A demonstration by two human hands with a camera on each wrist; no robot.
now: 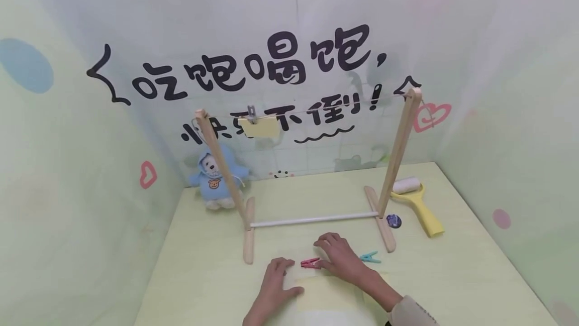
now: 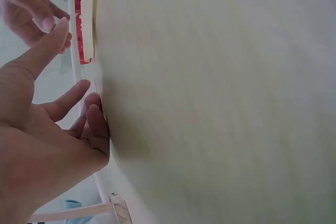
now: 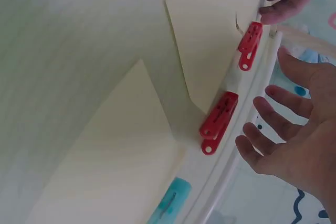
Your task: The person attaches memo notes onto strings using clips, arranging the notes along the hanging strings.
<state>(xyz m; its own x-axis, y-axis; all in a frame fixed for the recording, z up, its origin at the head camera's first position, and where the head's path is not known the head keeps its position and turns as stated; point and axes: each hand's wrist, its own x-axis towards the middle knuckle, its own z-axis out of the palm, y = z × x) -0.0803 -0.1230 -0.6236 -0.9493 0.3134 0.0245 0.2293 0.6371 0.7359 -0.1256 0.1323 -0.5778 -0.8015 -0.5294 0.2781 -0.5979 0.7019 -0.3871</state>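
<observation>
My left hand (image 1: 277, 286) is at the table beside the left edge of a pale yellow paper (image 1: 330, 286), thumb and fingers apart. In the left wrist view its outer fingers (image 2: 94, 124) bend loosely near the tabletop. Above the paper, my right hand (image 1: 341, 258) has its fingers spread with nothing between them in the right wrist view. Two red clothespins (image 3: 219, 121) (image 3: 250, 45) lie along that paper's far edge, nearest to the right hand. A teal clothespin (image 1: 371, 257) lies to its right, by a second pale paper (image 3: 110, 156) partly under the forearm.
A wooden stand (image 1: 400, 150) with a white crossbar (image 1: 316, 219) stands behind the hands. From its string a grey clip (image 1: 252, 115) holds a yellow card (image 1: 260, 127). A blue-clothed plush toy (image 1: 217, 180) sits left; a yellow lint roller (image 1: 422, 208) and dark round disc (image 1: 394, 221) lie right.
</observation>
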